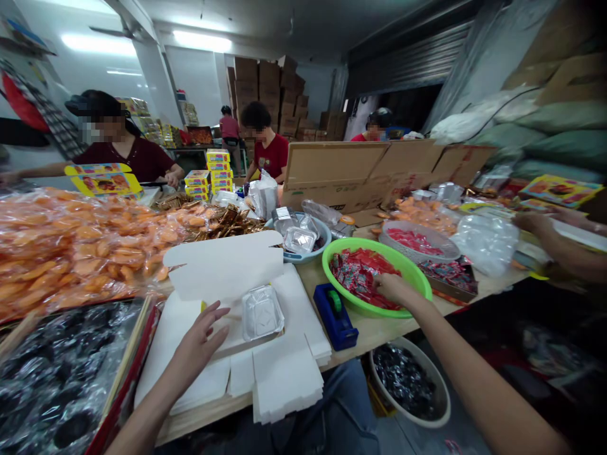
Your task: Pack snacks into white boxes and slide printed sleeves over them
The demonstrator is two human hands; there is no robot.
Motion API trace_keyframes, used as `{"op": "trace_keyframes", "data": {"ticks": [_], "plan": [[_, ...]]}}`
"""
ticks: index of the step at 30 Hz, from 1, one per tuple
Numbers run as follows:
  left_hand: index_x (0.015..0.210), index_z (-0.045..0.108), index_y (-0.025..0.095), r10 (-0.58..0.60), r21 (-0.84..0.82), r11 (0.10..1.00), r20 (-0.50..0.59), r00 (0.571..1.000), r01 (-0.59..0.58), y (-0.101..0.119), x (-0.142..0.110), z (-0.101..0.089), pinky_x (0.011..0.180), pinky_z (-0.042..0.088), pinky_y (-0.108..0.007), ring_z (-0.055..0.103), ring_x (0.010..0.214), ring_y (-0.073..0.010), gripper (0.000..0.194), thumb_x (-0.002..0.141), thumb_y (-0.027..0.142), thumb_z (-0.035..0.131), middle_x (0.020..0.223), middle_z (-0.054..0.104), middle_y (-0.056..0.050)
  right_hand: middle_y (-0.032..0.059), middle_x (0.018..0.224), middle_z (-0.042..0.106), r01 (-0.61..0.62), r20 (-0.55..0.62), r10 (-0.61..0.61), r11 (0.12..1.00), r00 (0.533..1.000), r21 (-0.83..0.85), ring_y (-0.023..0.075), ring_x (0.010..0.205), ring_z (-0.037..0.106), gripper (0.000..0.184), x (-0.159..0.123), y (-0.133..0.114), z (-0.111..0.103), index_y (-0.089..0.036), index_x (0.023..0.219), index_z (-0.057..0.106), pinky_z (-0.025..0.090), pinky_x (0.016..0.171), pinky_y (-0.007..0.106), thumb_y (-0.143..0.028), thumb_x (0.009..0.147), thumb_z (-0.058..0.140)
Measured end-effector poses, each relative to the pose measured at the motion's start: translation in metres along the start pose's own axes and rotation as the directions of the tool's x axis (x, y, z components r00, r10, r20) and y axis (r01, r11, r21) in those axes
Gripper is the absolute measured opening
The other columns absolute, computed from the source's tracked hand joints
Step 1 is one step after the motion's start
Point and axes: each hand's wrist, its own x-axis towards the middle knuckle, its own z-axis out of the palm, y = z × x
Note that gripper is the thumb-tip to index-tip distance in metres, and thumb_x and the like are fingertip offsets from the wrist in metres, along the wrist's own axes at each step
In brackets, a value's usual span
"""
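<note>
My left hand (202, 338) lies with its fingers apart at the edge of a flat white cardboard box blank (284, 379). A clear plastic tray (262, 312) sits on that blank, just right of my fingers. My right hand (396, 289) reaches into a green plastic basin (417, 278) and touches the heap of small red packets (363, 277) inside it. Whether those fingers hold a packet, I cannot tell.
A blue tape dispenser (335, 316) stands beside the basin. Bagged orange sweets (80, 246) cover the table's left side, above a tray of black wrapped items (57, 373). A co-worker's hand (533, 221) reaches in at right. Several people and stacked cartons (260, 88) stand behind.
</note>
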Motion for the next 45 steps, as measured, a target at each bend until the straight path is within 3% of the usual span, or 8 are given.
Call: {"op": "trace_keyframes", "data": {"ticks": [10,16,22,30,35,39,42,45], "plan": [[0.110,0.061,0.023,0.085,0.016,0.996,-0.021,0.996,-0.084,-0.003,-0.011,-0.011,0.095,0.045,-0.038,0.044,0.125,-0.0251,0.040,0.079,0.046,0.051,0.138,0.043,-0.009,0.0200,0.091,0.066,-0.005,0.051,0.006,1.000,0.999,-0.019,0.0304,0.091,0.061,0.024,-0.003,-0.026,0.007,-0.010,0.086,0.067,0.043,0.076,0.040,-0.016,0.082,0.044],[0.111,0.059,0.024,0.128,0.081,0.989,-0.029,0.991,-0.126,-0.008,-0.011,-0.023,0.097,0.043,-0.038,0.046,0.122,-0.0236,0.037,0.082,0.044,0.049,0.137,0.045,-0.007,0.0041,0.057,0.057,0.030,0.090,-0.059,0.953,0.994,0.300,0.0176,0.059,0.054,0.028,-0.010,-0.010,-0.018,-0.017,0.058,0.054,0.041,0.060,0.028,-0.031,0.081,0.046],[0.106,0.062,0.023,0.167,0.099,0.981,0.005,0.986,-0.166,-0.007,-0.010,-0.014,0.089,0.049,-0.034,0.054,0.113,-0.0226,0.035,0.082,0.044,0.049,0.127,0.055,-0.007,-0.0012,0.049,0.045,0.034,0.034,-0.078,0.737,0.996,0.675,0.0111,0.046,0.038,0.039,-0.027,-0.018,-0.034,-0.019,0.058,0.045,0.032,0.046,0.024,-0.050,0.080,0.037],[0.103,0.068,0.025,0.148,-0.007,0.989,0.122,0.981,-0.149,0.015,-0.014,0.016,0.084,0.050,-0.032,0.060,0.100,-0.0231,0.031,0.076,0.036,0.058,0.121,0.060,-0.007,-0.0033,0.055,0.046,0.216,-0.016,-0.423,0.429,0.906,0.877,0.0091,0.049,0.039,0.037,-0.064,-0.148,-0.031,-0.018,0.070,0.050,0.029,0.046,0.021,-0.054,0.078,0.047],[0.104,0.069,0.024,0.169,-0.093,0.983,0.084,0.982,-0.161,0.019,-0.020,0.016,0.091,0.045,-0.034,0.059,0.099,-0.0230,0.030,0.075,0.030,0.060,0.120,0.060,-0.008,-0.0028,0.055,0.048,0.442,-0.063,-0.621,0.479,0.781,0.758,0.0116,0.053,0.045,0.033,-0.073,-0.218,0.005,-0.020,0.065,0.045,0.034,0.051,0.023,-0.046,0.083,0.039],[0.103,0.069,0.025,0.173,-0.027,0.985,0.003,0.985,-0.172,0.014,-0.023,-0.016,0.086,0.046,-0.031,0.060,0.095,-0.0214,0.027,0.080,0.030,0.056,0.110,0.065,-0.007,-0.0007,0.062,0.054,0.520,-0.011,-0.604,0.677,0.797,0.521,0.0184,0.060,0.054,0.032,-0.065,-0.223,0.035,-0.020,0.095,0.053,0.035,0.056,0.027,-0.046,0.084,0.036],[0.101,0.068,0.023,0.109,0.188,0.979,-0.193,0.975,-0.072,-0.005,-0.020,-0.066,0.081,0.047,-0.030,0.061,0.087,-0.0208,0.025,0.083,0.029,0.052,0.098,0.068,-0.007,0.0024,0.066,0.057,0.471,0.016,-0.519,0.788,0.855,0.395,0.0239,0.065,0.058,0.051,-0.062,-0.214,0.051,-0.019,0.118,0.044,0.038,0.060,0.030,-0.055,0.083,0.036],[0.103,0.066,0.021,0.041,0.526,0.835,-0.352,0.935,0.161,-0.036,-0.019,-0.126,0.090,0.042,-0.033,0.057,0.098,-0.0235,0.026,0.083,0.025,0.051,0.105,0.064,-0.009,0.0046,0.069,0.058,0.416,0.042,-0.471,0.814,0.881,0.405,0.0263,0.065,0.060,0.062,-0.063,-0.209,0.069,-0.018,0.131,0.032,0.040,0.062,0.032,-0.058,0.083,0.031]]}}
